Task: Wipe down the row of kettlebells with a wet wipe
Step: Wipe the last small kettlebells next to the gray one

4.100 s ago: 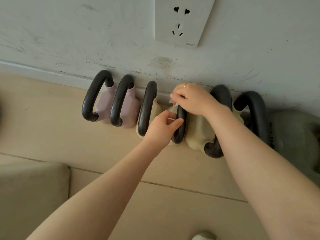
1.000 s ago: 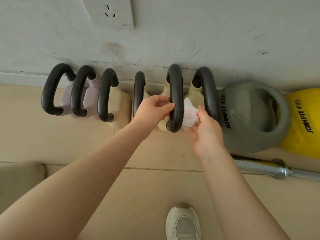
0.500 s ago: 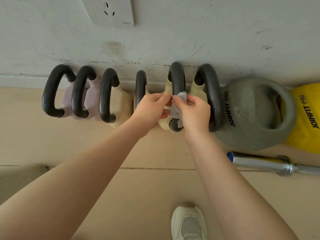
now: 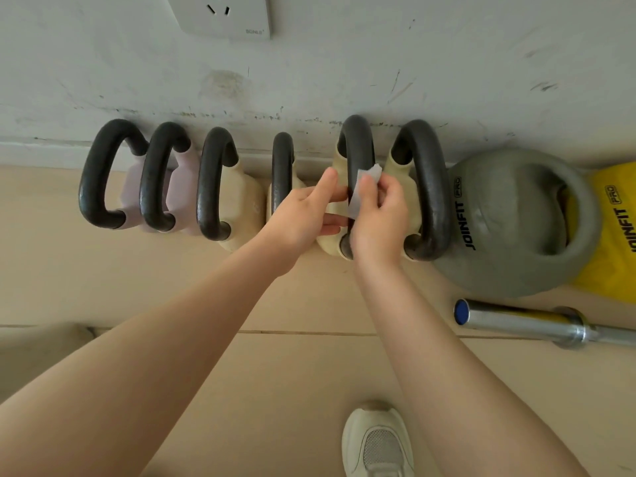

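- Kettlebells point(image 4: 358, 187): we record a row of them standing on the floor against the wall; the one in hand is the fifth from the row's left end, a cream body with a dark handle, directly under both hands.
- Wet wipe point(image 4: 361, 191): we find it draped over that handle, just ahead of the right thumb, with one corner standing up beyond the fingertips.
- Right hand point(image 4: 378, 215): fingers and thumb are curled and pinching the wipe against the handle; wrist roughly straight, forearm reaching in from the lower right.
- Left hand point(image 4: 306, 211): just to the left of the right hand, fingers extended and relaxed, tips reaching under the same handle; whether they press on it we cannot tell. We judge it to be steadying the bell.
- Step in hand, in our judgement: wiping this handle.
- Recommendation: wrap the wipe fully around the bar, then slide it along the arch to both ends where it meets the body.
- Recommendation: steady the bell with the left hand so it does not rock into its neighbours, which sit just beside either hand.
- Recommendation: refold to a clean face before moving on to the bell to the right of the right hand.
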Available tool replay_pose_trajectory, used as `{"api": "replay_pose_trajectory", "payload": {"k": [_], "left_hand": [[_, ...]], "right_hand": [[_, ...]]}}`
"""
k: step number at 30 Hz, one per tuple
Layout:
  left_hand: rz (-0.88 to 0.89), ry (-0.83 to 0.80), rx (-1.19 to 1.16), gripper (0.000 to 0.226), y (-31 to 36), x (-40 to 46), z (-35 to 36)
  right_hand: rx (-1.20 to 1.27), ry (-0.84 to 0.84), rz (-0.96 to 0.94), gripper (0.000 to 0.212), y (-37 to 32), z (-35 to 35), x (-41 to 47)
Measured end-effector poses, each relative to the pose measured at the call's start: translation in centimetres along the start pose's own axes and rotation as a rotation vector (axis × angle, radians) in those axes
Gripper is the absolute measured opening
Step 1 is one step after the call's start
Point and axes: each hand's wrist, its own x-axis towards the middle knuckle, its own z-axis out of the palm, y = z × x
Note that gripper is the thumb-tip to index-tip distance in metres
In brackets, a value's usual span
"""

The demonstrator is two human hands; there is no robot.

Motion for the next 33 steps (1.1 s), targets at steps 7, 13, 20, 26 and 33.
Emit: {"api": "replay_pose_trajectory", "payload": {"k": [7, 13, 20, 26, 33], "left_hand": [[-0.007, -0.013, -0.042, 0.04, 0.1, -0.2, -0.1], [-0.004, -0.062, -0.058, 0.039, -0.6, -0.4, -0.3], [0.007, -0.077, -0.091, 0.041, -0.9, -0.7, -0.2], [-0.007, -0.062, -0.133, 0.04, -1.3, -0.7, -0.2], [-0.051, -0.044, -0.199, 0.036, -1.9, -0.4, -0.3]], "right_hand": [[-0.325, -0.055, -0.45, 0.052, 4.8, -0.3, -4.7], [-0.104, -0.216, -0.387, 0.063, 7.6, -0.7, -6.6], [0.293, -0.176, -0.045, 0.031, 4.0, -1.0, -2.3], [0.289, -0.309, -0.034, 0.039, 6.9, -1.0, -4.6], [0.141, -0.437, -0.04, 0.036, 7.8, -1.9, -3.7]]}}
